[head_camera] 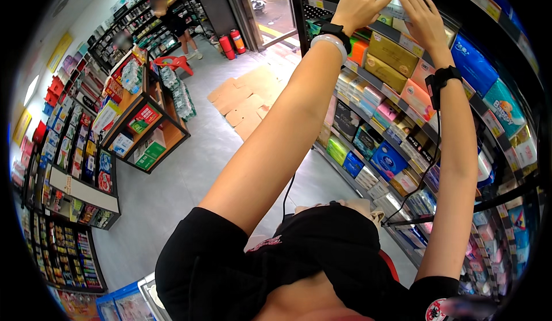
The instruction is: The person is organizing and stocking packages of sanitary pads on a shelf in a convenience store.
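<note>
Both arms reach up to a high shelf of packaged tissues. My left hand [361, 2], with a dark strap and a pale bangle at the wrist, lies with fingers spread over green and white packs. Close beside it, my right hand [420, 18] rests its fingers at the other side of a white pack [394, 8] between the hands; whether either hand grips it, I cannot tell. A black strapped device [444, 81] with a cable is on my right wrist. Gold tissue packs [393, 53] and a blue pack [474, 62] stand on the shelves just below.
The stocked shelf unit curves down the right side. Cardboard sheets [246, 99] lie on the floor near the doorway. Two fire extinguishers [232, 44], a red plastic stool [174, 63] and a wooden display counter [148, 101] stand beyond; another person [174, 21] is at the far shelves.
</note>
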{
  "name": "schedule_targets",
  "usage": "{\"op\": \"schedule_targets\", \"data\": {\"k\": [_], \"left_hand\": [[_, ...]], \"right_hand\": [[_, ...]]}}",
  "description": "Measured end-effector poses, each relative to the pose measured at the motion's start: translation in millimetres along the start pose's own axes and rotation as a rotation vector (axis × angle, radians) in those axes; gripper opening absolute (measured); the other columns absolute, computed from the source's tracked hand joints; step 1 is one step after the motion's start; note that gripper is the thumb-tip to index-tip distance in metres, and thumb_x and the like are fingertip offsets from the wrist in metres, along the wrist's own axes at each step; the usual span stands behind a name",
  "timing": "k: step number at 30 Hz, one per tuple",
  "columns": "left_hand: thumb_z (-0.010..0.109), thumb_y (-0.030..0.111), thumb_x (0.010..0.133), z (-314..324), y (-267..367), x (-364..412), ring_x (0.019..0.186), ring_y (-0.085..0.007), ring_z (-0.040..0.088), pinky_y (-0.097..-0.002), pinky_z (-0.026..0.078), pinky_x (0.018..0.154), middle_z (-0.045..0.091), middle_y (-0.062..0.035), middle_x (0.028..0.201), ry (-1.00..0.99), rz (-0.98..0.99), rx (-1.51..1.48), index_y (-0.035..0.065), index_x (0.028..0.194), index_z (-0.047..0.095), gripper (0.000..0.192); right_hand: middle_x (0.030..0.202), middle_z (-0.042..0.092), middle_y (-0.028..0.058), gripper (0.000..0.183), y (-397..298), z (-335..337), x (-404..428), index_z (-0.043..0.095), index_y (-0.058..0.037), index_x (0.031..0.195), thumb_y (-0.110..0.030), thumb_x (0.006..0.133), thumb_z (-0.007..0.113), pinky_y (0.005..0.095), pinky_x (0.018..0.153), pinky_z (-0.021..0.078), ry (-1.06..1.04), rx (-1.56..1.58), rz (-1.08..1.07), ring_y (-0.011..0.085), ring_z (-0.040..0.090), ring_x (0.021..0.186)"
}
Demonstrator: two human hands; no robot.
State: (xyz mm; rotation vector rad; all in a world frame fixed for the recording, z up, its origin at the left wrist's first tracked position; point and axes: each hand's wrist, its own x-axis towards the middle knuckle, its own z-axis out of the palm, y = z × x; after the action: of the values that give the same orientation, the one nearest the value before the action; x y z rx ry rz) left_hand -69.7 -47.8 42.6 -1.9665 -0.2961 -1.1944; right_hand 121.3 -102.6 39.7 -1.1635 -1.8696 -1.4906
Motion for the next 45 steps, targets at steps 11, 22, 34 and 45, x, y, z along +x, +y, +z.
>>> {"op": "schedule_targets", "data": {"k": [11, 22, 34, 45], "left_hand": [[0.064, 0.019, 0.066, 47.9, 8.2, 32.2, 0.112, -0.0267, 0.046, -0.0387, 0.034, 0.097, 0.048, -0.0146, 0.123, -0.045, -0.158, 0.026, 0.0068, 0.129, 0.038, 0.069], [0.061, 0.027, 0.07, 79.4, 22.8, 46.9, 0.095, -0.0346, 0.05, -0.0408, 0.04, 0.082, 0.05, -0.0176, 0.102, -0.102, -0.358, -0.271, 0.0066, 0.125, 0.041, 0.063], [0.058, 0.034, 0.075, 109.9, 21.6, 24.7, 0.089, -0.0365, 0.052, -0.046, 0.036, 0.09, 0.057, -0.0184, 0.091, 0.029, -0.359, -0.365, 0.0122, 0.119, 0.048, 0.05], [0.055, 0.029, 0.074, 122.3, 30.7, 17.1, 0.082, -0.035, 0.048, -0.0447, 0.037, 0.085, 0.05, -0.0154, 0.081, 0.196, -0.361, -0.25, 0.0103, 0.117, 0.051, 0.047]], "right_hand": [[0.117, 0.054, 0.0121, 0.046, 20.6, -22.9, 12.3, 0.051, -0.0066, 0.114, -0.005, 0.068, 0.054, 0.04, 0.088, 0.0399, 0.08, -0.104, 0.078, 0.0258, 0.053, 0.105], [0.106, 0.057, 0.0191, 0.042, 40.5, -6.5, 3.8, 0.052, -0.0091, 0.11, -0.01, 0.068, 0.058, 0.0413, 0.062, 0.0494, -0.188, 0.008, 0.379, 0.0317, 0.062, 0.073], [0.12, 0.05, 0.0232, 0.064, 46.4, 15.9, 13.6, 0.041, -0.0115, 0.13, -0.045, 0.075, 0.044, 0.0449, 0.086, 0.0447, -0.489, 0.228, 0.653, 0.0379, 0.055, 0.102], [0.099, 0.057, 0.0185, 0.037, 13.1, 27.4, 7.0, 0.057, -0.019, 0.106, -0.046, 0.084, 0.046, 0.0428, 0.052, 0.051, -0.193, 0.001, 0.725, 0.0348, 0.064, 0.065]]}}
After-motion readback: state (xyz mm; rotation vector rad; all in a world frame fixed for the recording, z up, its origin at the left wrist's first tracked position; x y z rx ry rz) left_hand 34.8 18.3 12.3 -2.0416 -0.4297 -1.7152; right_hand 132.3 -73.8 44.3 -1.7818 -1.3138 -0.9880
